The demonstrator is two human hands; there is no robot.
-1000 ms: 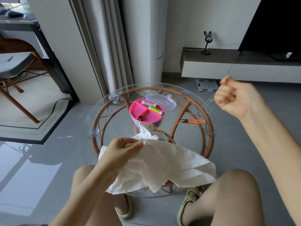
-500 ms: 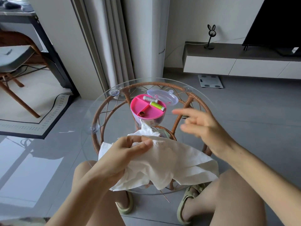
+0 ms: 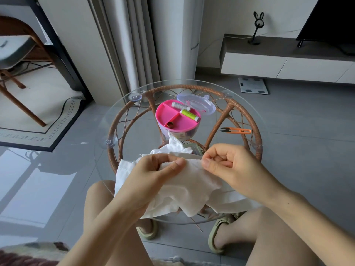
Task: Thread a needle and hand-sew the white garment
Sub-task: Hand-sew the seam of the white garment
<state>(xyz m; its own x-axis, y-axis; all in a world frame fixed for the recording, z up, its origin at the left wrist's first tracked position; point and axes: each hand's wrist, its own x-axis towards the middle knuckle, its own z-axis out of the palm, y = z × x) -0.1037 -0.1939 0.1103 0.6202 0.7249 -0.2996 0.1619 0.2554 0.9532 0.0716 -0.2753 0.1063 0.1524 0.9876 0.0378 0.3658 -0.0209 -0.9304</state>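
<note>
Nearest the camera, two bare knees are seen, and beneath the glass a pair of pale green sandals [image 3: 219,235] is planted on the grey floor. The white garment [image 3: 194,187] is heaped on the near edge of the round glass counter [image 3: 103,127], with part of it draped over the rim towards the knees.

A fold of the garment is gripped by the left hand [image 3: 151,175]. The thumb is laid on top of the cloth and the fingers are tucked underneath it. The right hand [image 3: 226,166] is held just beside the left. Its fingers [image 3: 219,153] are curled into the palm, and thumb and forefinger are pressed together on the garment's upper edge. Whether a needle is held there cannot be told.

Further back on the counter, a pink sewing box [image 3: 172,121] is set just behind the garment. A grey spool [image 3: 180,106], a green spool [image 3: 190,115] and a small metal thimble [image 3: 170,124] are kept in its separate compartments. Its clear lid [image 3: 199,102] is laid touching its far side. A pair of orange thread snips [image 3: 237,130] is placed well to the right.

Beyond the counter, a bathroom scale [image 3: 252,85] is seen on the floor before a low cabinet [image 3: 269,64], on which a rabbit-eared ornament [image 3: 257,28] is stood.
</note>
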